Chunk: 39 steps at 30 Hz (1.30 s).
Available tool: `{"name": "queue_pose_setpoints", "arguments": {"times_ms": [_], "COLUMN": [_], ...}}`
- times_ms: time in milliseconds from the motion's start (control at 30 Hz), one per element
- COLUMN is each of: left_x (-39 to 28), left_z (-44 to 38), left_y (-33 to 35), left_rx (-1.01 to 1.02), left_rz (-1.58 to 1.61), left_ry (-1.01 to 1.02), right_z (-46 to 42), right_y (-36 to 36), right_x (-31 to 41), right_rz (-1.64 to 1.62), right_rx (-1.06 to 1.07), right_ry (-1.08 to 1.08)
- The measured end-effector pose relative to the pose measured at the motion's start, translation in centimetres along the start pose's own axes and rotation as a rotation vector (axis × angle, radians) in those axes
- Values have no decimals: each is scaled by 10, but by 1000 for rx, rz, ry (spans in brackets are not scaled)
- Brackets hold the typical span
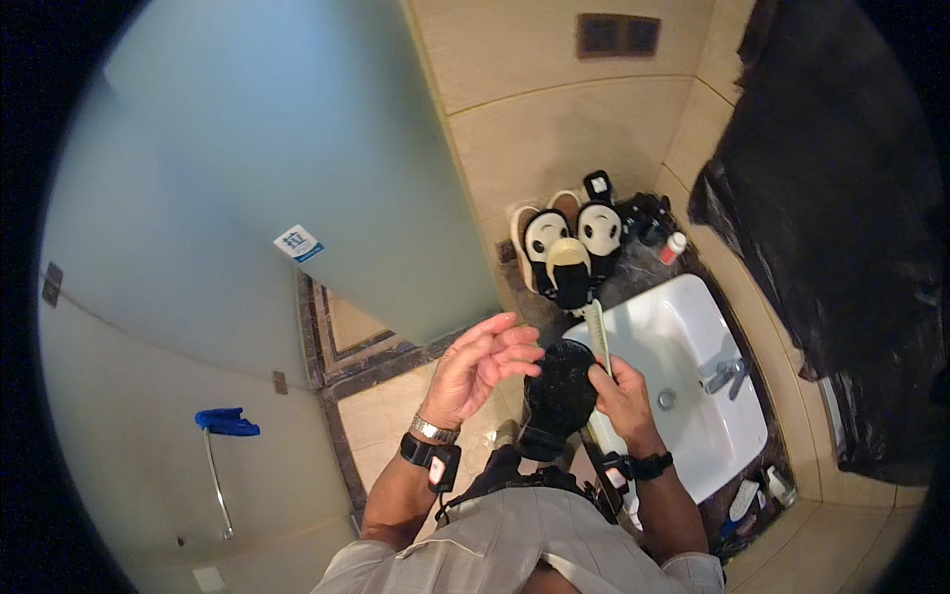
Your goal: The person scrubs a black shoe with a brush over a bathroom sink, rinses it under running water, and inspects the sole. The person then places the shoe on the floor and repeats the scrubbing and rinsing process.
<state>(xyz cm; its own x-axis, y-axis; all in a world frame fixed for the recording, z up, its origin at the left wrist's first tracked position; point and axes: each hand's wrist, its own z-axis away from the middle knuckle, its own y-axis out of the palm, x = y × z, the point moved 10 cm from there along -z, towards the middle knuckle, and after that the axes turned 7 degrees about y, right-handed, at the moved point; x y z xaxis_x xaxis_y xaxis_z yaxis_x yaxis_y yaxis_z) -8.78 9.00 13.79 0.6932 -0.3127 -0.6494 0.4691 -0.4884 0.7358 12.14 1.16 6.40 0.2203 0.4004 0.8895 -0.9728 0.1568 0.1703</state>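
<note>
My right hand (pixel 623 397) grips a pale green brush (pixel 597 330) by its handle, its bristles pointing up and away over the near edge of the white sink (pixel 712 327). Between my hands is a dark, wet-looking item (pixel 558 393), perhaps a shoe; what supports it cannot be seen. My left hand (pixel 479 371) is raised to the left of this item, palm up, fingers spread and slightly curled, holding nothing. Beyond the brush, a pair of black and white slippers (pixel 571 237) with cartoon faces rests on the dark stone counter (pixel 631 278).
A chrome faucet (pixel 726 377) stands at the sink's right side. A white and red bottle (pixel 672 248) is on the far counter. Another brush (pixel 744 500) and a small bottle (pixel 781 486) lie at the near right. Frosted glass (pixel 297 148) is on the left; black plastic sheeting (pixel 824 223) hangs at right.
</note>
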Motion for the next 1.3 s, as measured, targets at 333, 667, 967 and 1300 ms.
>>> {"name": "queue_pose_setpoints", "arguments": {"times_ms": [333,667,967,1300], "left_x": [122,137,145,170], "left_z": [24,10,5,9], "left_y": [-80,-58,-70,-111], "left_rx": [104,172,101,-14], "left_rz": [-862,-937,-900,-1027], "left_ry": [-497,-303,-425,-521], "right_z": [-9,-26,-27,-35], "right_y": [-38,-56,-62,-118], "right_x": [-44,-73,-64,-125], "right_rz": [-355,-478,-452,421], "right_rx": [13,-24,-45,-453], "right_ry": [43,89,132,45]}}
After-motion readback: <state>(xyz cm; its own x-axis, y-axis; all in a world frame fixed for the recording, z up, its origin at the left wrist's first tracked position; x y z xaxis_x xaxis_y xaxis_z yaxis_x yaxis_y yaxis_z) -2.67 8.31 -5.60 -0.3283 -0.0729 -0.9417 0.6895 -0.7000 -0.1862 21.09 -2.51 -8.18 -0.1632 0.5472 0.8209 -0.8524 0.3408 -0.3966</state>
